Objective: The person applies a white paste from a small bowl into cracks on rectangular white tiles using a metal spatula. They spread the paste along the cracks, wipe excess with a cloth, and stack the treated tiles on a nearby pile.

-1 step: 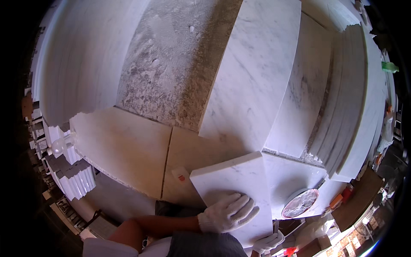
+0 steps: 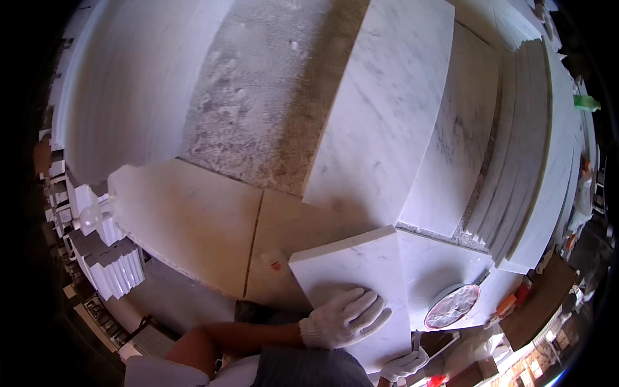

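A small white marble slab (image 2: pixel 348 267) lies tilted on the stone pieces in front of me. My left hand (image 2: pixel 345 319), in a white knit glove, rests flat on its near part with the fingers spread. My right hand (image 2: pixel 403 364), also gloved, curls around the slab's lower right edge. My bare left forearm comes in from the lower left.
Two beige slabs (image 2: pixel 187 216) lie under and left of the white one, with a small red-marked tag (image 2: pixel 274 263) on them. Long white marble slabs (image 2: pixel 387 109) lean on a rough grey stone (image 2: pixel 258 97). A round mottled disc (image 2: pixel 452 306) sits at the right. Stacked white mouldings (image 2: pixel 113 267) stand at the left.
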`<state>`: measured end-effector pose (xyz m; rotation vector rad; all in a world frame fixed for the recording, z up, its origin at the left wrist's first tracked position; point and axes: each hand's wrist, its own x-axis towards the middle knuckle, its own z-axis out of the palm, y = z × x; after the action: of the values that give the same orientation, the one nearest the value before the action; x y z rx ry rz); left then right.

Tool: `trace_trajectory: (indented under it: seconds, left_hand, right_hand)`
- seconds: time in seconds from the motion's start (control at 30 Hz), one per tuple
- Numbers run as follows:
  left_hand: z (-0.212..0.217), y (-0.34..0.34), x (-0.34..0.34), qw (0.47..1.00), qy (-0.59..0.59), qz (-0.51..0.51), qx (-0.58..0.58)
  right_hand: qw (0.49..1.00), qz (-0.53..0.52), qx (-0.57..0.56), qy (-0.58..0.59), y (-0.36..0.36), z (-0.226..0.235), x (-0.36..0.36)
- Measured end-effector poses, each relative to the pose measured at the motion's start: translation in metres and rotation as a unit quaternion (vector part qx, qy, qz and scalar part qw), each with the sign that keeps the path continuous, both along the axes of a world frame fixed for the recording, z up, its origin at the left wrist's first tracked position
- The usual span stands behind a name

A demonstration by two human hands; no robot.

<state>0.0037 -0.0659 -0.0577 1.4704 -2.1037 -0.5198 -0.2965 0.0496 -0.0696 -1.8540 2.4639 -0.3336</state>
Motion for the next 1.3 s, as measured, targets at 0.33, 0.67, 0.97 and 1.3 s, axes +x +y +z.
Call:
trace_trajectory:
  seconds: [0.33, 0.67, 0.97, 1.3]
  left_hand:
    - [0.003, 0.012, -0.013, 0.998, -0.023, 0.02, -0.059]
    - [0.003, 0.016, -0.016, 0.996, -0.047, 0.024, -0.077]
    - [-0.006, 0.015, -0.031, 0.979, -0.042, 0.057, -0.193]
    - [-0.007, 0.023, -0.035, 0.979, -0.093, 0.037, -0.178]
  right_hand:
    - [0.997, -0.032, -0.048, -0.046, 0.017, -0.007, 0.001]
    - [0.98, -0.063, -0.121, -0.144, 0.034, -0.007, -0.02]
    - [0.954, -0.086, -0.157, -0.24, 0.036, -0.003, -0.026]
    - [0.805, -0.252, -0.306, -0.44, 0.044, -0.002, -0.029]
